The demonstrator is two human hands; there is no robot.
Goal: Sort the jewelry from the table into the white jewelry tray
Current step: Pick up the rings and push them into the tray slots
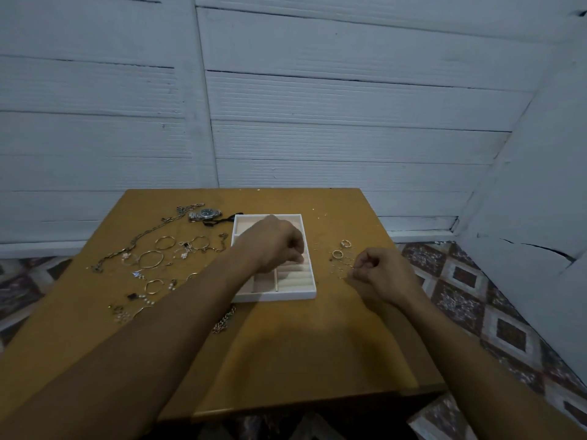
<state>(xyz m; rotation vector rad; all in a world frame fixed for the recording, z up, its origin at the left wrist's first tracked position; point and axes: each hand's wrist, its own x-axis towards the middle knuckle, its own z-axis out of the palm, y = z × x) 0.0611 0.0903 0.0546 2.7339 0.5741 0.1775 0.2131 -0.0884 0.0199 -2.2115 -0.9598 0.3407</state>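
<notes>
left hand (pixel 275 244) over white jewelry tray (pixel 276 296), right hand (pixel 382 276) beside rings (pixel 337 254)

White jewelry tray (pixel 275 295): middle compartments hidden beneath the left grip (pixel 274 244), whose curled fingers face away, so whether they hold anything cannot be told. Right grip (pixel 382 274): fingers curled beside a scatter of small pieces (pixel 340 268) on the worktop (pixel 301 344), each too small to identify, and a pinch on any of them is not discernible. Chain (pixel 225 320) and bangle (pixel 191 276): each partly covered by the left forearm (pixel 143 328); both forearms are cut off by the lower edge, and the far jewelry is dim and soft.
</notes>
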